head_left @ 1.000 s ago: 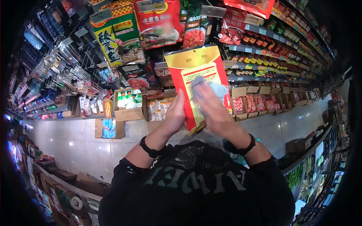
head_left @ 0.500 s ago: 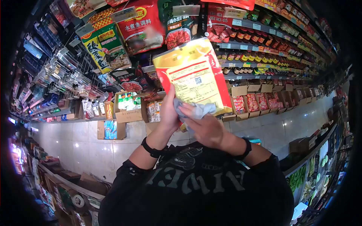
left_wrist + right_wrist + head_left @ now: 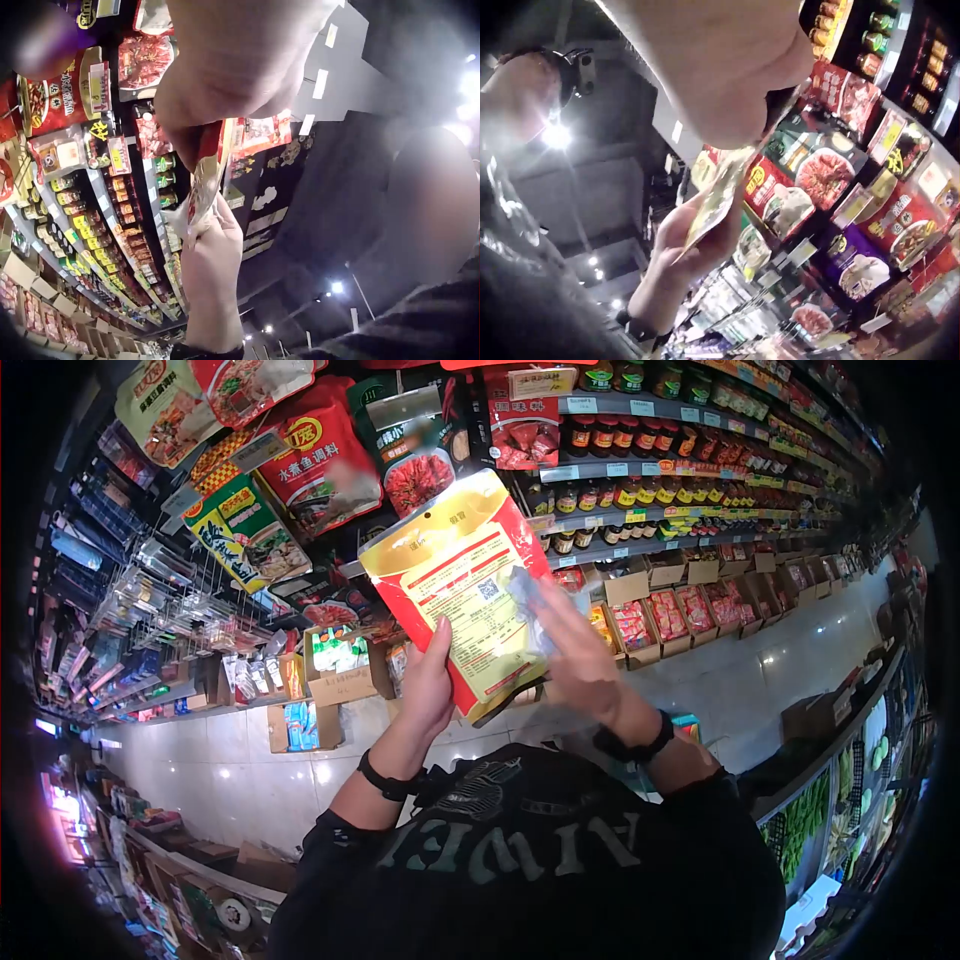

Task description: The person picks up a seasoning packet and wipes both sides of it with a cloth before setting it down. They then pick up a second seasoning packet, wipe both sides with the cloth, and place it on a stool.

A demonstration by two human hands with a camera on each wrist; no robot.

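the grey cloth (image 3: 524, 598) has shifted from the lower face of the red-and-gold pack (image 3: 460, 575) to its right edge, beside the qr code (image 3: 488, 590), leaving more lower print in view. the left hand (image 3: 428, 685) grips the pack's lower left edge; the right hand's (image 3: 582, 660) extended fingers press the cloth. cardboard boxes (image 3: 343, 688) beyond hold green-and-white packets (image 3: 340, 650) and blue packets (image 3: 302, 726).

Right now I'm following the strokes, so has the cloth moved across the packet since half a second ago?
Yes. Against the QR code printed on the packet, the cloth has moved up, from below that code to its right.
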